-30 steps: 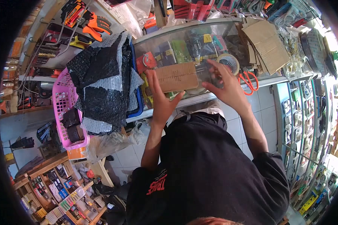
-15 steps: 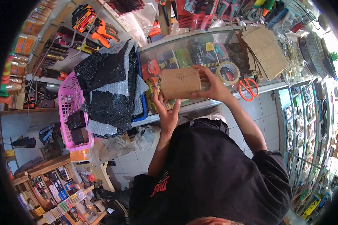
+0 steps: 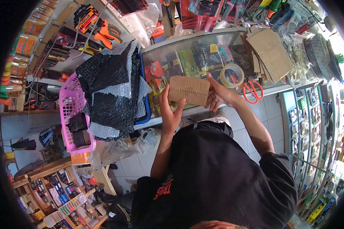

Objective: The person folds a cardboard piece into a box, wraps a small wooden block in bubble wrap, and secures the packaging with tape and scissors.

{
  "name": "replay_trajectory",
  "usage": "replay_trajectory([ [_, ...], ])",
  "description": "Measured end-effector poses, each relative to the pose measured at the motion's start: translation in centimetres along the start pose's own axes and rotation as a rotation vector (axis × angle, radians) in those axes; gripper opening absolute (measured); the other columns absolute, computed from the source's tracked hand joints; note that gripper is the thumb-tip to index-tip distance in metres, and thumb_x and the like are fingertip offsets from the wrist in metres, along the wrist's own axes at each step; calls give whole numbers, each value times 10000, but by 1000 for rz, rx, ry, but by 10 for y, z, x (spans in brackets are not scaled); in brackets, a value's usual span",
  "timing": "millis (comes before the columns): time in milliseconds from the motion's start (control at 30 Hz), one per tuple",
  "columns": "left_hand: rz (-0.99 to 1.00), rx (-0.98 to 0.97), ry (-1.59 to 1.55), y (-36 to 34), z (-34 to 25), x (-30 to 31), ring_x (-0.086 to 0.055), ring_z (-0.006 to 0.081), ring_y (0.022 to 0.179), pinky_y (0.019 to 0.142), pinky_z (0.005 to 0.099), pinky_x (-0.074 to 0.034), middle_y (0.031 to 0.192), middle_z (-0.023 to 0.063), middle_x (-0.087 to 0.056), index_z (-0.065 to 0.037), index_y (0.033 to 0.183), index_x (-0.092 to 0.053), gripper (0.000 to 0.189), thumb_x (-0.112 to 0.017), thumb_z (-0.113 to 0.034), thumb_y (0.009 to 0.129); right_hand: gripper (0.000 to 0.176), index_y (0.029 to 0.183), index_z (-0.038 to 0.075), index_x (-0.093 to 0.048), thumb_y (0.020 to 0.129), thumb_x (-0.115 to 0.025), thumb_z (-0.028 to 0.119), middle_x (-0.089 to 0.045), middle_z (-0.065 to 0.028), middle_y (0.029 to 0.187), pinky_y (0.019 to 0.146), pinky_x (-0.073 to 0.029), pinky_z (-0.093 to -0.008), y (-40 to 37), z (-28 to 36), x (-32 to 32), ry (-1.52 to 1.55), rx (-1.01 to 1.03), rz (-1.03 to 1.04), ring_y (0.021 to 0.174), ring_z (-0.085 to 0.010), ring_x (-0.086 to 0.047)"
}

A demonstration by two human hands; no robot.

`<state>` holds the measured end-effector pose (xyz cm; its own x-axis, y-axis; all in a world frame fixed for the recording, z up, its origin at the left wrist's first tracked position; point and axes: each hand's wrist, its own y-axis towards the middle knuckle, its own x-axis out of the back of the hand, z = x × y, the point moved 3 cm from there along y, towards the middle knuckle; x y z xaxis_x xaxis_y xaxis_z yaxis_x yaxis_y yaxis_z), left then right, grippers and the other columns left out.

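Note:
A small brown cardboard box [image 3: 189, 90] is held between my two hands above the front edge of the glass counter. My left hand [image 3: 171, 108] grips its left end, thumb along the near side. On the box's right end is my right hand [image 3: 220, 92], its thumb on top and the other fingers curled at the side, partly hidden. A roll of clear tape [image 3: 232, 75] lies just beyond my right hand. To the right of the roll, orange-handled scissors [image 3: 253, 91] rest at the counter's edge.
Left of my hands, a pink basket [image 3: 68, 126] and black bubble wrap [image 3: 111, 80] take up the counter. Cardboard sheets [image 3: 270, 53] are stacked at the right back. Packaged tools show under the glass counter top [image 3: 172, 44]. A display rack [image 3: 305, 122] stands at the right.
The box has been turned so another face is up, and it sits slightly lower and to the right. My right fingers have shifted from its far and near edges to its right end.

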<state>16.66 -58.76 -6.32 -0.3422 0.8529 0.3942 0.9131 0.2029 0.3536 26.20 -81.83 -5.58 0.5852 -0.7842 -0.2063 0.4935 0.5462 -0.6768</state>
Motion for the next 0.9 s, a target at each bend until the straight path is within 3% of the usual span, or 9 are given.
replay_trajectory([
  [100,35,-25,108,4,-8,-1,-511,387,1378,1150,483,-416,1475,228,-513,-15,1574,-443,725,-784,-235,974,1082,1209,-97,-637,994,-183,862,-704,-187,725,503,-620,-329,-8,2,2,-151,-19,-110,578,-255,-731],
  [200,1,-17,86,8,-10,-3,-561,382,1322,1117,467,-450,1395,217,-575,-26,1549,-496,682,-780,-270,978,965,1225,-74,-630,1042,-249,793,-679,-150,667,463,-581,-313,-13,5,12,-317,-74,-258,523,-242,-699],
  [300,24,-57,124,13,-9,-3,-606,378,1261,1069,459,-491,1324,210,-618,-49,1515,-559,646,-789,-301,966,750,1277,-26,-615,1086,-402,667,-678,-129,694,510,-573,-325,-28,3,17,-539,143,-468,581,-220,-711],
  [400,53,-82,211,17,-15,-2,-629,379,1228,1023,460,-521,1300,220,-628,-72,1479,-611,610,-804,-299,947,539,1303,16,-604,1059,-625,495,-689,-121,782,611,-582,-381,-51,2,14,-631,483,-679,654,-226,-720],
  [467,48,-92,225,17,-15,-5,-641,379,1211,999,460,-534,1296,222,-633,-84,1469,-625,601,-810,-295,938,506,1333,42,-604,1019,-703,426,-698,-154,976,730,-579,-406,-72,13,1,-699,478,-693,812,-258,-728],
  [500,39,-101,213,17,-12,-9,-648,378,1202,989,460,-539,1294,218,-638,-89,1473,-623,606,-812,-297,935,504,1347,56,-604,998,-741,392,-703,-170,1073,789,-577,-419,-80,16,-4,-732,476,-701,891,-274,-733],
  [600,52,-90,130,18,-6,-21,-669,380,1166,961,460,-555,1285,201,-652,-94,1461,-632,598,-815,-298,929,604,1430,97,-580,920,-821,314,-598,-200,1356,935,-528,-453,-91,21,-20,-935,823,-770,1152,-355,-645],
  [700,103,-32,13,27,-8,-37,-680,390,1145,938,459,-568,1300,189,-656,-72,1439,-632,593,-820,-294,922,709,1487,139,-558,857,-847,291,-491,-193,1487,1075,-431,-483,-84,27,-24,-1208,919,-774,1343,-396,-496],
  [900,59,-233,109,48,-40,-40,-654,399,1187,1007,470,-539,1335,183,-650,-32,1401,-615,573,-825,-255,916,817,1489,184,-560,738,-866,277,-493,-188,1449,1146,-298,-578,-60,9,-10,-1130,836,-799,1369,-407,-456],
])
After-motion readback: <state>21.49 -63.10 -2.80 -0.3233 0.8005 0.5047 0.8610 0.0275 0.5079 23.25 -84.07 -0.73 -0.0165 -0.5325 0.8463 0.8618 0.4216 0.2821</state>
